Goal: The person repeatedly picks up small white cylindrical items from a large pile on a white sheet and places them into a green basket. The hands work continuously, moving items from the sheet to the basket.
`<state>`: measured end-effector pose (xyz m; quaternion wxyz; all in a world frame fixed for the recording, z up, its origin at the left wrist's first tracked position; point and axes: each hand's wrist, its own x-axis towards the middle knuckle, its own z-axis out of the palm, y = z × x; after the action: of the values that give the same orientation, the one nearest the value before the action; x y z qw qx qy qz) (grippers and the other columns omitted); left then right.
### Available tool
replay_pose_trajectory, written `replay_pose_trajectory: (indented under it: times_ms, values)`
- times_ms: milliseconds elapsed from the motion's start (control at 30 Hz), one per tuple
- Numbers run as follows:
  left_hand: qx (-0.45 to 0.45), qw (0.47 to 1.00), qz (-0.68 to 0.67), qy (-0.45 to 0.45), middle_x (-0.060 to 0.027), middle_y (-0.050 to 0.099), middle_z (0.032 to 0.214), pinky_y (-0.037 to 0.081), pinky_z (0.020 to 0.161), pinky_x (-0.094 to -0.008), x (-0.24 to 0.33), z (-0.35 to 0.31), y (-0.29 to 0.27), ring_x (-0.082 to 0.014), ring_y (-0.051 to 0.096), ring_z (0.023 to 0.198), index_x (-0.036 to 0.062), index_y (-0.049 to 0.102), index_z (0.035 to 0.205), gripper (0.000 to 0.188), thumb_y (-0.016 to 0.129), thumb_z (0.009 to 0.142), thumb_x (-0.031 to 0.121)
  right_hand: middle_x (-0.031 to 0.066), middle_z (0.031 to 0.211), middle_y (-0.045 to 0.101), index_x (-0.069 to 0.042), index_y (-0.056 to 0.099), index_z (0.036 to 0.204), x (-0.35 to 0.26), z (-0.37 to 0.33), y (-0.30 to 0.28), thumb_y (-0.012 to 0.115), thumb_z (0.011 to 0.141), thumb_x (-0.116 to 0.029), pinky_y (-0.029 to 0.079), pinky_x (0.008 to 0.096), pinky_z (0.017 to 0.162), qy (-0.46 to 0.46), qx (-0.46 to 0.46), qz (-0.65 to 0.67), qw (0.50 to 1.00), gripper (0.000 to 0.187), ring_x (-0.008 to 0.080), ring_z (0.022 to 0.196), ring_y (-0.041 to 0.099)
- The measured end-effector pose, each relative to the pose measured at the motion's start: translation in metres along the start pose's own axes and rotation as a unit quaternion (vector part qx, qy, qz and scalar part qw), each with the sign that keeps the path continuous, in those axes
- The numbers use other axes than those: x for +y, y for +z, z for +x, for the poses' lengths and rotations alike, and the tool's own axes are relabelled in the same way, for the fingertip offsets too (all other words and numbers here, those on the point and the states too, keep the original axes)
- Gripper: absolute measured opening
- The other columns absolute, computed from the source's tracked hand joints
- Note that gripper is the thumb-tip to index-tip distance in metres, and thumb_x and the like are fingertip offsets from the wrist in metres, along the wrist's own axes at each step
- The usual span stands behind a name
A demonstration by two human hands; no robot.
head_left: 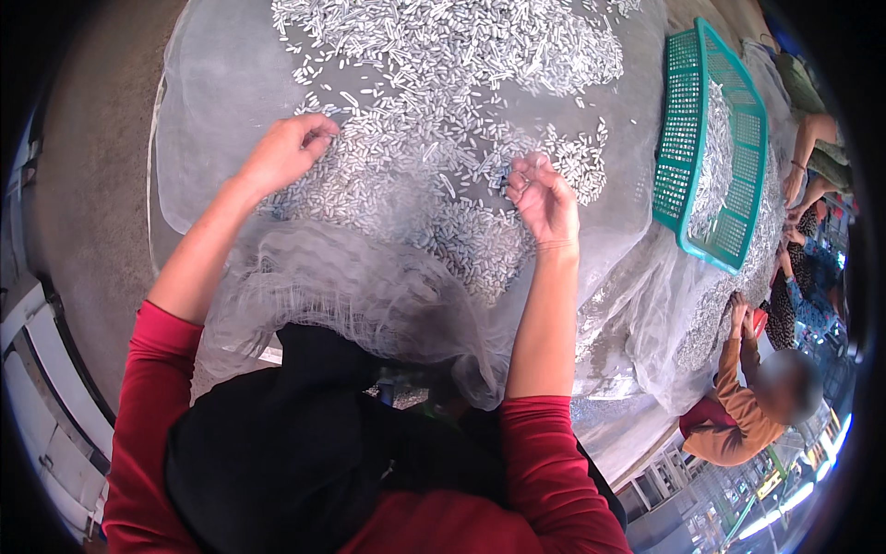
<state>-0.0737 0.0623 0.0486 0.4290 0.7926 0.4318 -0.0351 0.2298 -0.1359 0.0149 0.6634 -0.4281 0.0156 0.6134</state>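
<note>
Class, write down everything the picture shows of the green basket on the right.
The basket is teal-green and looks like plastic. It is long, open-topped, with a smooth rim and walls pierced by many small holes. Inside, a heap of small pale pieces touches it and hides much of its bottom. It stands beside pale netting, to the right of the person's right hand, which does not touch it. Lens bending leaves it unclear whether it sits level.

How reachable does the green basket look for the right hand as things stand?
Probably yes: between the right hand and the green basket, only low white pieces and bare grey surface show, nothing upright.
</note>
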Motion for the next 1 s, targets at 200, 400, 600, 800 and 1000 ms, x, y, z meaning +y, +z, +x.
replay_pose_trajectory:
  times_ms: [200, 400, 600, 800, 1000]
  values:
    - [-0.009, 1.000, 0.023, 0.001, -0.0084, 0.069, 0.099, 0.049, 0.080, -0.0333, 0.007, 0.001, 0.001, -0.0199, 0.064, 0.086, 0.0049, 0.064, 0.107, 0.021, 0.057, 0.088, 0.012, 0.0092, 0.076, 0.065, -0.005, 0.068, 0.088, 0.031, 0.012, 0.014, 0.071, 0.075, -0.015, 0.049, 0.0322, 0.062, -0.140, 0.220, -0.632, 0.729, 0.016, 0.0213, 0.065, 0.061]
    - [0.003, 1.000, 0.021, 0.008, -0.0085, 0.069, 0.099, 0.050, 0.079, -0.0334, 0.006, -0.003, -0.001, -0.0199, 0.064, 0.087, 0.0048, 0.064, 0.107, 0.021, 0.058, 0.088, 0.012, 0.0050, 0.064, 0.061, -0.005, 0.070, 0.085, 0.046, 0.019, 0.023, 0.073, 0.074, -0.015, 0.045, 0.0309, 0.055, -0.188, 0.223, -0.594, 0.749, 0.015, 0.0178, 0.057, 0.057]
    - [0.005, 1.000, -0.005, 0.010, -0.0088, 0.068, 0.098, 0.050, 0.079, -0.0334, 0.001, -0.003, 0.001, -0.0203, 0.064, 0.086, 0.0050, 0.064, 0.106, 0.020, 0.058, 0.088, 0.011, -0.0013, 0.067, 0.058, -0.002, 0.069, 0.086, 0.025, 0.007, 0.002, 0.074, 0.076, -0.016, 0.038, 0.0246, 0.051, -0.081, 0.218, -0.382, 0.895, 0.018, 0.0062, 0.058, 0.050]
    - [-0.003, 0.999, 0.032, -0.001, -0.0088, 0.068, 0.098, 0.050, 0.079, -0.0333, 0.008, 0.000, 0.002, -0.0204, 0.064, 0.085, 0.0052, 0.064, 0.106, 0.020, 0.058, 0.088, 0.011, 0.0095, 0.065, 0.063, -0.006, 0.071, 0.083, 0.052, 0.028, 0.017, 0.076, 0.072, -0.020, 0.048, 0.0323, 0.060, -0.229, 0.183, -0.693, 0.658, 0.019, 0.0192, 0.058, 0.059]
    - [0.008, 1.000, 0.007, 0.008, -0.0091, 0.068, 0.099, 0.050, 0.079, -0.0335, -0.001, -0.004, 0.001, -0.0204, 0.064, 0.085, 0.0050, 0.064, 0.106, 0.020, 0.058, 0.088, 0.010, 0.0043, 0.069, 0.062, -0.003, 0.066, 0.088, 0.026, 0.012, 0.013, 0.069, 0.079, -0.012, 0.046, 0.0286, 0.059, -0.035, 0.127, -0.330, 0.935, 0.013, 0.0176, 0.061, 0.059]
